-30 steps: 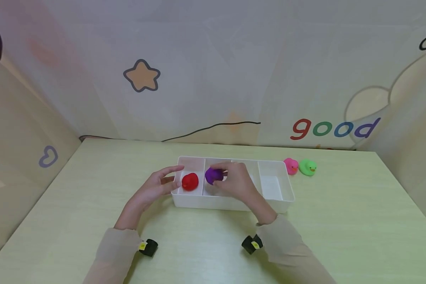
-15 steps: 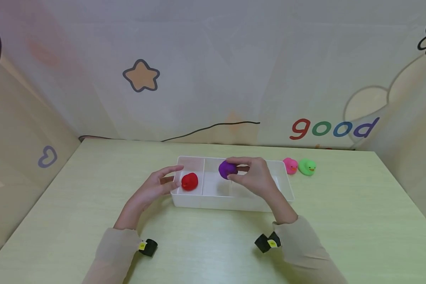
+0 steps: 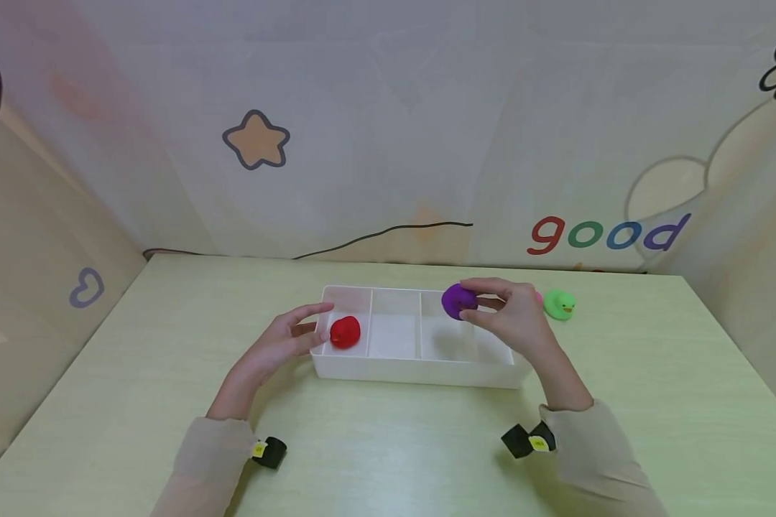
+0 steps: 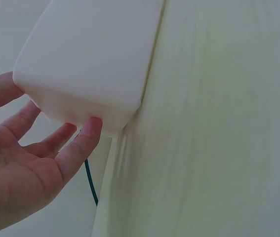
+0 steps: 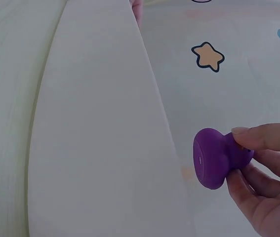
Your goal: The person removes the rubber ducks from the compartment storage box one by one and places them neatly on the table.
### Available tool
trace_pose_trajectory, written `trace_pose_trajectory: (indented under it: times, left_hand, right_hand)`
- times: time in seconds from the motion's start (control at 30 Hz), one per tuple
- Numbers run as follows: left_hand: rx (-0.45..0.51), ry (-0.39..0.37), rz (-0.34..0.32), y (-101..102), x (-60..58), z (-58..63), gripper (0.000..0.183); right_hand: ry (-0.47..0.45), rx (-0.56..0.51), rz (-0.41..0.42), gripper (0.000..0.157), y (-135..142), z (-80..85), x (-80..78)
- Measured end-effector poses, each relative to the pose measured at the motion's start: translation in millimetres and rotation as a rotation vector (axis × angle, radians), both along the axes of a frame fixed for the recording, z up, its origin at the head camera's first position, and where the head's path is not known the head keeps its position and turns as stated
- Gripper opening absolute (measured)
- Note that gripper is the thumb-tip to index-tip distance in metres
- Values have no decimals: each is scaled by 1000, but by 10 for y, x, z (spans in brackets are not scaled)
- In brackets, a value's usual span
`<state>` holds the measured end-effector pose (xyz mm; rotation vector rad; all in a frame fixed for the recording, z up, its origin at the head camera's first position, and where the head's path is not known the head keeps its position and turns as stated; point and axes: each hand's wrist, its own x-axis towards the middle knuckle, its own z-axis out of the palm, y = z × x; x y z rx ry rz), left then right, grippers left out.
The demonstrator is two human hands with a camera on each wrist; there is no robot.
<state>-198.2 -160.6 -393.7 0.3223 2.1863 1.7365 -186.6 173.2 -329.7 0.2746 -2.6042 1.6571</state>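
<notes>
My right hand (image 3: 514, 316) pinches a purple rubber duck (image 3: 458, 301) between thumb and fingers, above the right half of a white divided box (image 3: 420, 370). Seen from the right wrist, the duck (image 5: 211, 158) is tipped with its flat base outward, beside the box's long wall (image 5: 100, 123). At the box's left end, the spread fingertips of my left hand (image 3: 284, 334) touch the wall. The left wrist view shows that hand (image 4: 36, 153) against the white end wall (image 4: 85, 94). A rounded red toy (image 3: 345, 332) lies in the leftmost compartment.
A green rubber duck (image 3: 559, 305) stands on the table (image 3: 653, 373) right of the box. Beside it, a pink duck (image 3: 539, 298) is mostly hidden behind my right hand. A printed cloth backdrop (image 3: 375, 143) rises along the table's back edge.
My right hand has lifted the purple duck out of the second compartment from the left and carried it rightward over the box. The left hand and the red toy have stayed in place.
</notes>
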Motion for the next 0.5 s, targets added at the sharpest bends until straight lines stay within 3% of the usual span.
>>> trace_pose_trajectory:
  times: [0.5]
  left_hand:
    - [-4, -1, -1, -7, -7, -17, 50]
  right_hand:
    - [0, 96, -127, 43, 527, 31, 58]
